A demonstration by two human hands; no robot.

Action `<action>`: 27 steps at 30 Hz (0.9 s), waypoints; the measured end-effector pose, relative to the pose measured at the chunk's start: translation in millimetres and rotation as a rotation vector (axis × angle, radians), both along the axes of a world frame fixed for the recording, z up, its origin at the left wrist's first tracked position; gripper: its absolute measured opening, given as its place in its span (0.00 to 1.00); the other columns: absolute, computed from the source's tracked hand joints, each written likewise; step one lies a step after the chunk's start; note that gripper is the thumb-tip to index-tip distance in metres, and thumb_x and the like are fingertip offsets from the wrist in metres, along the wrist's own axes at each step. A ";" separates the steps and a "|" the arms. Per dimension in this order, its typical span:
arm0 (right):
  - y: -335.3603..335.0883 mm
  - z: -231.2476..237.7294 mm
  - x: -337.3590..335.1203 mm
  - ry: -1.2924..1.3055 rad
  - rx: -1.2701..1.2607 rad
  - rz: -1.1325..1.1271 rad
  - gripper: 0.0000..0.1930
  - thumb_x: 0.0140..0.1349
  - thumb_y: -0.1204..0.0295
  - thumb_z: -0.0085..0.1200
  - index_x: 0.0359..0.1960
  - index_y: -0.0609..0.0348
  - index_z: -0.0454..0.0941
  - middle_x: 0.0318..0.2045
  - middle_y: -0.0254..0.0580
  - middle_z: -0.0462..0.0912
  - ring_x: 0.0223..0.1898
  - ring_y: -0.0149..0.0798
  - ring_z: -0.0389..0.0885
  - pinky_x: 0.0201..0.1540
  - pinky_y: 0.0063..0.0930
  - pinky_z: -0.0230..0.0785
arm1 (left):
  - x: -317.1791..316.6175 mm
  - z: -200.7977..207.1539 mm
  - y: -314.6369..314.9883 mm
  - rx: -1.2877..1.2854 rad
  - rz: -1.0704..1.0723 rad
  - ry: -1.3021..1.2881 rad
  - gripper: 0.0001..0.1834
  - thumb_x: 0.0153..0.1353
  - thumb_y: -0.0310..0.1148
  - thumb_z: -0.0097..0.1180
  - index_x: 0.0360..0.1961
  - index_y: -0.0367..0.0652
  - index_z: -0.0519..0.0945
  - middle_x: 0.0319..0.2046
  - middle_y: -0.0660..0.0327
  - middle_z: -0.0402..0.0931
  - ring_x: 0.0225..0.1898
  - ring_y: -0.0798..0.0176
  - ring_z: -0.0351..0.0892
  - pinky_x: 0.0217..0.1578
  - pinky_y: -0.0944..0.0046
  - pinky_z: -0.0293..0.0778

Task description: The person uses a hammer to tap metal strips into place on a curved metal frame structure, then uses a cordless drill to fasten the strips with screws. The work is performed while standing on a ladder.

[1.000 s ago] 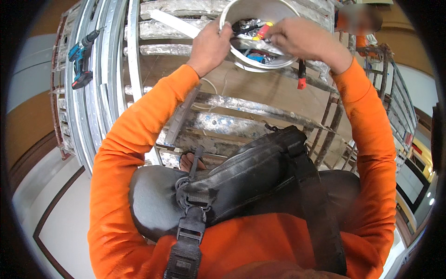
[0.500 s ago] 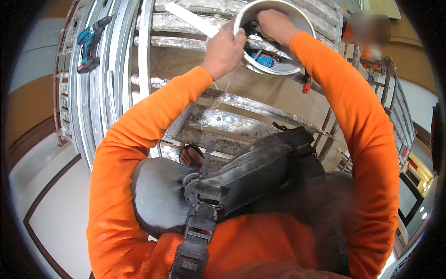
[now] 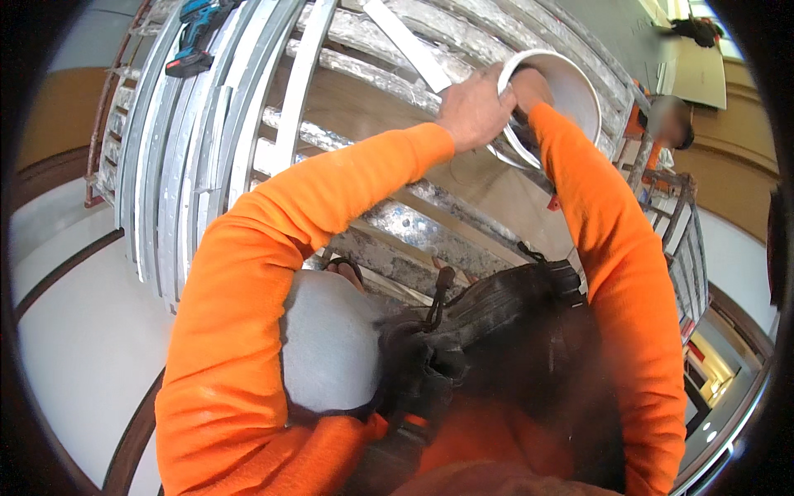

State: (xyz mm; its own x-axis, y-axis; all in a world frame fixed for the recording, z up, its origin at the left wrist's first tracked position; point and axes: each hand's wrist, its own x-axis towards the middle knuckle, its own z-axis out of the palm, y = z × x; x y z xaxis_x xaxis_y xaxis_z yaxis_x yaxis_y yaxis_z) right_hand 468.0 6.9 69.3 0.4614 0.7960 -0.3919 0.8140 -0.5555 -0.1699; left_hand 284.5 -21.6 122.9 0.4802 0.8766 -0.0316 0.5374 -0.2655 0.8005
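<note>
A round white bucket (image 3: 584,83) stands tilted on the slatted platform in front of me. My left hand (image 3: 478,107) is closed on its left rim, with the fingers over the edge. Deep inside the bucket is my right hand (image 3: 530,89); its fingers are hidden by the wall and by my own wrist, so what they touch does not show. The bucket's contents are mostly out of sight now. A small red tool end (image 3: 553,202) shows below the bucket beside my right sleeve. One end of a white metal strip (image 3: 407,43) lies near my left hand.
On the left lie several long metal channels (image 3: 192,165), with a blue-black cordless drill (image 3: 195,37) on top. Paint-spattered scaffold slats (image 3: 422,236) have gaps between them. A black bag (image 3: 504,331) rests across my lap. Another person (image 3: 668,124) is beyond the platform at right.
The view has shifted, so the bucket and drill sit elsewhere in the picture. My right hand has gone deeper into the bucket. My left hand stays on its rim.
</note>
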 end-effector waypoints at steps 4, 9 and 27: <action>-0.2 -8.0 7.3 -0.038 -0.027 0.040 0.21 0.60 0.58 0.60 0.48 0.59 0.88 0.53 0.56 0.85 0.56 0.58 0.84 0.58 0.48 0.76 | -1.7 -1.7 -0.9 -0.007 0.009 -0.045 0.28 0.72 0.44 0.45 0.67 0.41 0.70 0.55 0.38 0.78 0.52 0.32 0.79 0.57 0.41 0.74; -4.2 -5.8 2.4 -0.087 -0.015 0.059 0.21 0.60 0.57 0.60 0.48 0.59 0.88 0.52 0.55 0.86 0.55 0.56 0.85 0.57 0.47 0.77 | -0.2 8.9 0.3 -0.069 -0.003 0.006 0.28 0.72 0.45 0.46 0.67 0.41 0.71 0.56 0.39 0.78 0.54 0.33 0.79 0.58 0.41 0.74; -42.3 139.5 32.2 1.038 0.216 -0.396 0.14 0.70 0.64 0.62 0.51 0.60 0.82 0.26 0.26 0.73 0.24 0.25 0.72 0.28 0.21 0.68 | 19.9 -2.3 23.8 0.063 0.006 -0.012 0.24 0.73 0.46 0.46 0.59 0.41 0.79 0.53 0.43 0.81 0.53 0.38 0.80 0.56 0.43 0.74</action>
